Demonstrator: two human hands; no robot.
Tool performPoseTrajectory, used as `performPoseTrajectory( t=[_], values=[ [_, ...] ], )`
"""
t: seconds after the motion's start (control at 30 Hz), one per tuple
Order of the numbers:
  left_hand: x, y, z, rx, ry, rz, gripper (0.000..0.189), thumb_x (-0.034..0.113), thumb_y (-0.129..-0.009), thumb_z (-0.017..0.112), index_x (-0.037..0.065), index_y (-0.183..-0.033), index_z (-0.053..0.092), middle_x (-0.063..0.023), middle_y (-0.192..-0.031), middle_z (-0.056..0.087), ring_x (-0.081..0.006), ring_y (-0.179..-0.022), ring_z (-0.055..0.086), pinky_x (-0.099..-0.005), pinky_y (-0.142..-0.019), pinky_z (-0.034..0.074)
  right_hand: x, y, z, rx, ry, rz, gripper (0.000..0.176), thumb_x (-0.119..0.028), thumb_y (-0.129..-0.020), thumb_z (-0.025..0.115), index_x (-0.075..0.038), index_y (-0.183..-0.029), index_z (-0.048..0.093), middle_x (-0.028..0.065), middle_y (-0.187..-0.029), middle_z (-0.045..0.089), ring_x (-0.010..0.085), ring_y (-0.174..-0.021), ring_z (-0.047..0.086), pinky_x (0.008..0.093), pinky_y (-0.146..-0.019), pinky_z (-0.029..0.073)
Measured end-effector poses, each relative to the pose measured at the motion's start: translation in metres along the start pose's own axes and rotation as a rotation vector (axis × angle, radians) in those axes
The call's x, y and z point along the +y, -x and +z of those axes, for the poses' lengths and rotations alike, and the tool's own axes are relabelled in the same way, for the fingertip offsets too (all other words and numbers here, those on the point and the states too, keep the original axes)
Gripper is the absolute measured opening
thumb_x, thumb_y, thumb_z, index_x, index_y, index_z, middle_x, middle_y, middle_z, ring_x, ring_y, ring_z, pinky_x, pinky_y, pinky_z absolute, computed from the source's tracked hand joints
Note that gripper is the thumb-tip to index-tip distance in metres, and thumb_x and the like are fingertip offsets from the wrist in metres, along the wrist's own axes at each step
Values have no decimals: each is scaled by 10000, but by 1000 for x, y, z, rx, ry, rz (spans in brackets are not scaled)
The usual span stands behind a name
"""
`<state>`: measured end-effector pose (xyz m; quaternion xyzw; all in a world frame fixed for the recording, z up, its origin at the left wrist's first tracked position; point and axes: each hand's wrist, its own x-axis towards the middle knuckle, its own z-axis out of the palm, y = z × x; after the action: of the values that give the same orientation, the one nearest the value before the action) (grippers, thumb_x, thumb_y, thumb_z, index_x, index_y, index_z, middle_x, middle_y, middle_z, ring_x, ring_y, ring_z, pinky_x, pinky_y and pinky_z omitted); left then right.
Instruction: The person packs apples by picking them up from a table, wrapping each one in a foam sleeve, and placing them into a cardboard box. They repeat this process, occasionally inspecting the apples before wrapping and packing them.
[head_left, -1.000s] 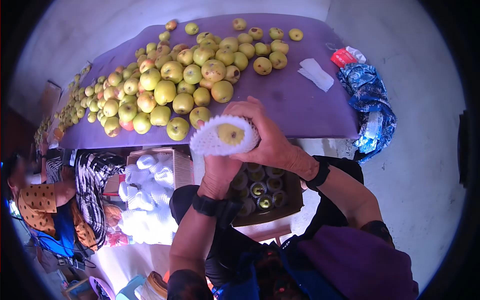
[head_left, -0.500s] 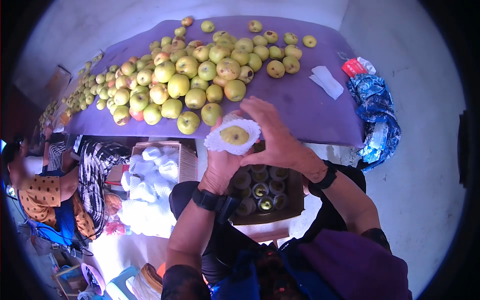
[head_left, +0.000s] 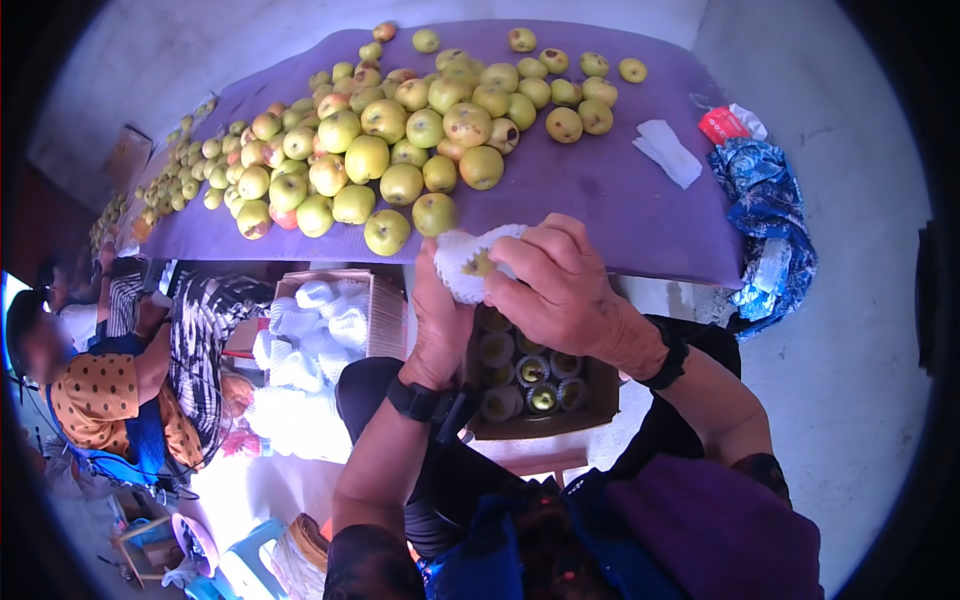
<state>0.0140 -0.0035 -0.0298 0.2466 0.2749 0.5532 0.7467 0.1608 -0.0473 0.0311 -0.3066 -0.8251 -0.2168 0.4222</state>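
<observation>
Between my two hands is an apple (head_left: pixel 479 264) in a white foam net sleeve (head_left: pixel 453 262), a patch of yellow-green skin showing through the opening. My left hand (head_left: pixel 440 325) is wrapped round its left side and underside. On the right, my right hand (head_left: pixel 565 290) has its fingers bent and pinching the sleeve's edge by the opening. Below my hands, between my knees, a cardboard box (head_left: pixel 545 428) contains several apples (head_left: pixel 541 398) in similar foam sleeves. Just beyond my hands, a big heap of loose yellow-green apples (head_left: pixel 385 120) covers much of the purple-topped table (head_left: pixel 600 215).
At left stands a carton (head_left: pixel 390 318) heaped with white foam sleeves (head_left: pixel 320 325). Farther left sits another person (head_left: pixel 100 395) in a spotted top. A white glove-like cloth (head_left: pixel 667 152), a red packet (head_left: pixel 722 126) and blue patterned fabric (head_left: pixel 760 205) lie at the table's right end.
My right hand has closed from spread fingers to a pinch on the foam sleeve. The sleeved apple has tilted, and the view has shifted slightly.
</observation>
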Motion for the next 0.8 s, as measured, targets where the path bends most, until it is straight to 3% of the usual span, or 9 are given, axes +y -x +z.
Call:
performPoseTrajectory(
  t=[0.07, 0.13, 0.27, 0.43, 0.53, 0.67, 0.73, 0.8],
  values=[
    [0, -2, -3, 20, -36, 88, 397, 396, -995, 358, 51, -1062, 541, -79, -977, 613, -193, -901, 607, -340, -814, 476, 0, 1, 0, 18, 22, -24, 141, -143, -675, 638, -54, -766, 578, 74, -998, 561, 226, -911, 510, 398, -798, 441],
    [1, -4, -7, 29, -69, 99, 391, 389, -996, 358, 49, -1049, 545, -78, -962, 613, -190, -894, 608, -338, -812, 476, 2, 5, 3, -111, -63, -70, 130, -133, -676, 637, -54, -762, 581, 79, -965, 565, 233, -870, 531, 402, -798, 455],
    [4, -7, -18, 34, -105, 101, 388, 370, -998, 353, 41, -1022, 556, -74, -925, 617, -183, -855, 615, -331, -790, 482, -3, 2, 8, -148, -226, -65, 103, -93, -691, 640, -45, -767, 589, 94, -942, 573, 254, -863, 562, 409, -810, 471],
    [18, -1, -13, 30, -197, 5, 420, 370, -998, 320, 24, -1034, 557, -82, -917, 622, -179, -829, 624, -328, -757, 496, 1, 4, 12, -182, -619, 306, 172, 0, -770, 591, -8, -942, 595, 146, -1042, 561, 356, -945, 586, 420, -795, 503],
    [17, 1, -14, 7, -261, -27, 433, 386, -1000, 324, 26, -1092, 547, -90, -977, 625, -193, -883, 623, -334, -786, 498, 4, 5, 16, -232, -591, 332, 260, -7, -773, 610, -19, -1032, 586, 153, -1090, 546, 380, -962, 581, 429, -799, 506],
    [7, -8, -26, 14, -249, 34, 445, 388, -1008, 326, 30, -1177, 528, -91, -1070, 614, -210, -966, 613, -341, -845, 488, 6, 5, 21, -277, -584, 363, 314, -15, -764, 677, -28, -1065, 588, 172, -1142, 521, 353, -934, 601, 387, -779, 523],
    [8, -5, -21, 5, -268, 46, 448, 385, -1010, 320, 28, -1186, 526, -90, -1078, 611, -211, -982, 608, -340, -860, 482, 6, 2, 20, -354, -721, 498, 391, -37, -732, 715, -46, -1099, 580, 135, -1188, 493, 327, -942, 611, 378, -798, 535],
    [8, -3, -18, -5, -289, 57, 451, 382, -1013, 314, 26, -1194, 524, -90, -1085, 608, -212, -999, 603, -338, -875, 475, 8, 1, 20, -379, -677, 491, 421, -47, -713, 730, -55, -1105, 579, 120, -1194, 485, 321, -949, 614, 373, -802, 542]
  ],
)
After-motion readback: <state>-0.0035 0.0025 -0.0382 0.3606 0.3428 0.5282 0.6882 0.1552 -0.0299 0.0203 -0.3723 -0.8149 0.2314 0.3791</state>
